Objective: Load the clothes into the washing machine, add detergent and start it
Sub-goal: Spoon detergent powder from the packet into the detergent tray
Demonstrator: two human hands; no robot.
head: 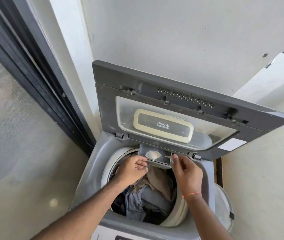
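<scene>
White detergent powder (152,154) heaped in drawer (156,161); both hands' grip state unclear.

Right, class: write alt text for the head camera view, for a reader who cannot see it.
Two hands, left hand and right hand, reach to a pulled-out detergent drawer holding white powder, above a top-loading washing machine with its lid raised. Clothes fill the drum.

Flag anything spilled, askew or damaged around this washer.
Nothing stands out. The white detergent powder sits inside the pulled-out drawer, the clothes lie within the drum, and the lid stands open.
</scene>
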